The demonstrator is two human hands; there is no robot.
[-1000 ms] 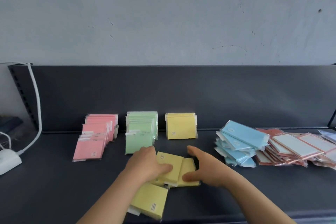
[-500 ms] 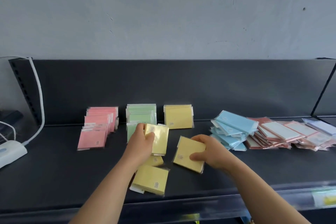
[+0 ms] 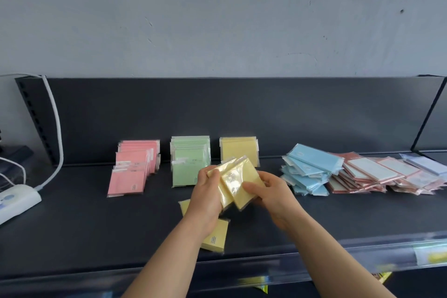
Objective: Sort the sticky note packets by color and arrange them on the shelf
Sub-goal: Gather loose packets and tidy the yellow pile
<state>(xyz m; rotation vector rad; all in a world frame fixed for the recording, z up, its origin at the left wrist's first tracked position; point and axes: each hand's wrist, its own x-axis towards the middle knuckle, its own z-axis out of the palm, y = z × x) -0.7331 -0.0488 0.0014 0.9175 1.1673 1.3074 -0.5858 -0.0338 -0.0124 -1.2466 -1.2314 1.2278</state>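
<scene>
Both hands meet above the middle of the dark shelf (image 3: 72,220), gathering yellow packets (image 3: 233,181) into one bundle. The left hand (image 3: 205,203) cups the bundle from the near-left side, its fingers (image 3: 204,173) wrapped up over the top corner; the right hand (image 3: 273,191) closes in from the right, thumb pressed on the glossy face of the front packet. So the fingers of both hands are clamped on the same small stack, which is held tilted and fanned, clear of the shelf surface.

The step in hand looks like squaring up loose yellows before adding them to the yellow row (image 3: 239,150) standing against the back panel, just right of the green row (image 3: 189,162) and the pink row (image 3: 135,167). To do it well, tap the fanned edges level first — the wrappers look slick, and a fanned bundle would likely slide apart when set down. Then carry it straight back and lean it on the front of the yellow row, faces the same way as those already there.

Two more yellow packets (image 3: 216,237) lie flat on the shelf beneath the left forearm; they probably go next. Further right, the blue pile (image 3: 312,172) and the pink-edged packets (image 3: 377,174) beside it are heaped loosely — likely unsorted as yet, so keep the bundle's path away from them.
</scene>
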